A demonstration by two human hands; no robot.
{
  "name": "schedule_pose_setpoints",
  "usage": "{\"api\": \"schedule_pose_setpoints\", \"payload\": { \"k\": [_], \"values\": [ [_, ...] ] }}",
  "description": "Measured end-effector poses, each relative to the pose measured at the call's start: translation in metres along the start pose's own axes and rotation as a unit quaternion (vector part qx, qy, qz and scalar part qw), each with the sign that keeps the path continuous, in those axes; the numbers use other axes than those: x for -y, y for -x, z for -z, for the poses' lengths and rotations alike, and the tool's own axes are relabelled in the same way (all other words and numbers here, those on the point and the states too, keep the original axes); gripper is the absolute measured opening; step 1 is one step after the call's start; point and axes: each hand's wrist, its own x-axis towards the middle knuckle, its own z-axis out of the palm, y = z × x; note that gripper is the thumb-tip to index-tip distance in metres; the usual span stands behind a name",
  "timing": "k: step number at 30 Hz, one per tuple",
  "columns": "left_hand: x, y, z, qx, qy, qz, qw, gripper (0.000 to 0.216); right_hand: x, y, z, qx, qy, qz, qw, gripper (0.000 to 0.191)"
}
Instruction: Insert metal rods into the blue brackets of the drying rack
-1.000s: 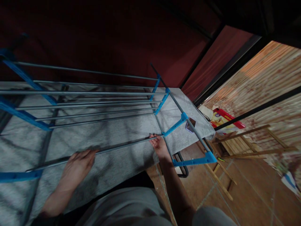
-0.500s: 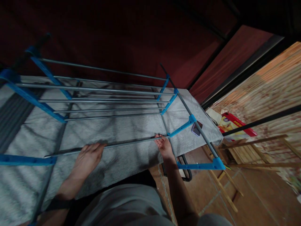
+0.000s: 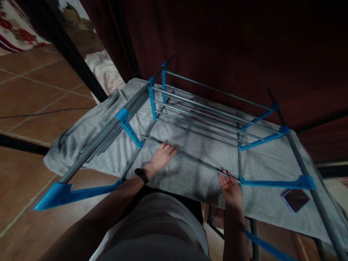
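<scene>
A thin grey metal rod runs across the front of a drying rack made of grey rods and blue plastic brackets. My left hand lies on the rod near its left end, fingers closed over it, with a black band on the wrist. My right hand grips the rod's right end where it meets a blue bracket. The rod's left end sits right beside the tip of the left blue bracket; I cannot tell whether it is seated in it.
The rack stands over a surface covered by a grey cloth. A phone lies on the cloth at the right. Brown tiled floor spreads to the left, a dark red curtain hangs behind, and a black post stands at the left.
My view has swung left, so the rack's left side and floor now show. Both hands stay on the rod, whose left end has come up beside the left bracket.
</scene>
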Motion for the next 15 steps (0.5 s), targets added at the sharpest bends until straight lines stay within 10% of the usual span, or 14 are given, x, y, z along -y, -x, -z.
{"api": "schedule_pose_setpoints", "payload": {
  "k": [15],
  "values": [
    [-0.007,0.006,-0.004,-0.054,-0.029,-0.027,0.998,0.035,-0.017,0.006,0.016,-0.02,-0.019,0.059,0.998,0.007]
  ]
}}
